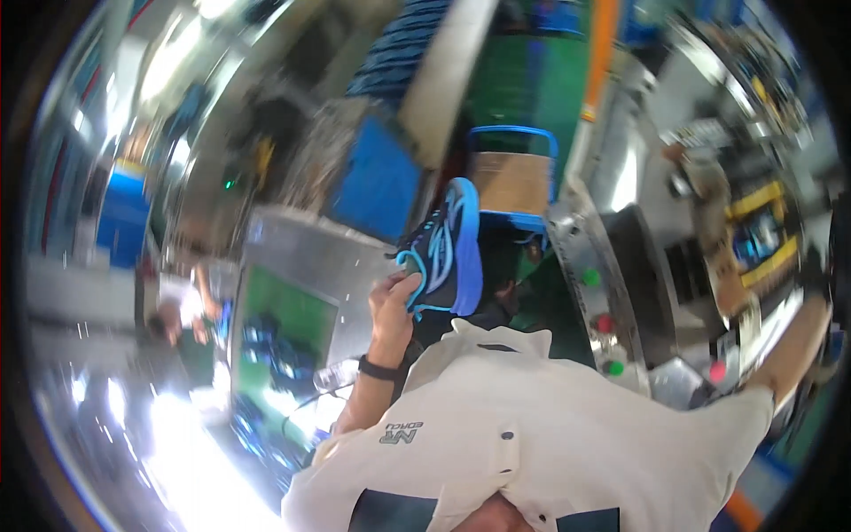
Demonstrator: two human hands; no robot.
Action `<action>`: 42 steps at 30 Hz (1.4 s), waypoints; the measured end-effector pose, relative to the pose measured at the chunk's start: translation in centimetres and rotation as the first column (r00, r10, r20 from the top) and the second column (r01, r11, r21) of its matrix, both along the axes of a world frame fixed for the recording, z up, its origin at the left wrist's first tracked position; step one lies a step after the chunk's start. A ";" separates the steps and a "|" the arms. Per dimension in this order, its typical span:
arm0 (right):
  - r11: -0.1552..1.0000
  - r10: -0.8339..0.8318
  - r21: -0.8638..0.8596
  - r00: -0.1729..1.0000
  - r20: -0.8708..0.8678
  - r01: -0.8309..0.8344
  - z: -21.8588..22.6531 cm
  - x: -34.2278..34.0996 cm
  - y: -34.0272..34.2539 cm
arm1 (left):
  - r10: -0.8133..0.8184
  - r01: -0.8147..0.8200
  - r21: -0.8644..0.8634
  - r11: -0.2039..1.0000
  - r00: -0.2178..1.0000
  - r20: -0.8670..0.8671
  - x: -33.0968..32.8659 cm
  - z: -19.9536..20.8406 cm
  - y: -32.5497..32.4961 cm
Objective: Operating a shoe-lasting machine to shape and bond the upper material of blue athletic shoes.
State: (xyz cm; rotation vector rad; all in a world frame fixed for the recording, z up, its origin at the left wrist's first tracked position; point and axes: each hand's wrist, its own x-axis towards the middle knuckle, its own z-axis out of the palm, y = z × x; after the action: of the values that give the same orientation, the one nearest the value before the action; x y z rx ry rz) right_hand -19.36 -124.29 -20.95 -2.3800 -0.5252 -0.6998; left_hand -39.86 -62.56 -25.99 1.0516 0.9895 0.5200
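Note:
My left hand (392,306) is closed on a sneaker (450,244), its fingers pinching the shoe around the collar and cyan lacing. The sneaker has a dark upper with pale blue markings and a thick blue-to-violet sole. It is held up on end in front of me, toe pointing away. Far to the right, my right forearm (792,350) reaches out beside machinery. The right hand (824,300) sits at the dark rim of the picture, and its fingers cannot be made out.
A metal machine panel (612,306) with green and red buttons stands at my right. Ahead is a blue-framed trolley (514,182). At left are a metal table (297,235), a blue panel (377,177), several dark-blue shoes (279,359) and another person (182,306).

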 end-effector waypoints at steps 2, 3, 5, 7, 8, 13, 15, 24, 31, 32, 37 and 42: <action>0.987 0.147 -0.070 0.985 0.085 -0.141 1.0 6.7 1.7 | 0.088 -0.087 0.025 0.996 0.995 -0.049 -3.9 -1.1 0.4; 0.979 0.194 -0.092 0.972 0.130 -0.183 1.3 9.5 3.4 | 0.143 -0.139 0.048 0.989 0.986 -0.085 -5.7 -1.9 1.3; 0.961 0.267 -0.132 0.934 0.238 -0.241 2.6 14.9 7.9 | 0.234 -0.232 0.026 0.972 0.965 -0.117 -8.8 -3.1 2.9; 0.946 0.324 -0.150 0.879 0.349 -0.289 4.0 18.9 15.5 | 0.319 -0.321 0.013 0.947 0.937 -0.143 -12.0 -5.2 4.5; 0.940 0.341 -0.154 0.849 0.404 -0.305 5.2 20.1 20.0 | 0.371 -0.380 0.008 0.925 0.898 -0.235 -14.2 -6.8 5.3; 0.966 0.260 -0.163 0.732 0.630 -0.203 5.9 26.8 28.6 | 0.650 -0.669 -0.032 0.742 0.731 -0.207 -22.9 -13.3 11.5; 0.981 0.192 -0.159 0.683 0.705 -0.111 8.5 25.6 32.8 | 0.719 -0.736 -0.029 0.676 0.667 -0.196 -26.2 -15.2 16.4; 0.402 0.892 -0.513 0.198 0.407 -0.758 26.7 -3.3 93.9 | 0.808 -0.698 0.448 0.559 0.337 -0.484 -41.9 -22.6 40.3; 0.091 0.959 -0.799 -0.164 0.232 -0.595 27.5 -18.3 121.9 | 0.890 -0.628 0.637 0.447 0.238 -0.389 -47.7 -28.5 54.6; 0.072 0.960 -0.807 -0.179 0.216 -0.586 26.8 -19.7 124.8 | 0.861 -0.629 0.593 0.504 0.307 -0.406 -47.5 -29.6 56.0; -0.030 0.960 -0.783 -0.235 0.149 -0.621 23.3 -25.1 135.1 | 0.837 -0.399 0.751 0.526 0.400 -0.374 -44.1 -33.4 55.0; 0.069 0.990 -0.697 -0.035 0.134 -0.713 23.0 -27.5 137.7 | 0.855 -0.433 0.754 0.493 0.400 -0.329 -41.4 -31.5 51.0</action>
State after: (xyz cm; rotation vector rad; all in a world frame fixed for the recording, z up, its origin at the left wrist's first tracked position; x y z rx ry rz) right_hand -46.88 13.45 2.04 -1.3086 -2.5339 -0.6498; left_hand -81.23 -11.60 -57.54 1.3775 2.1021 1.2463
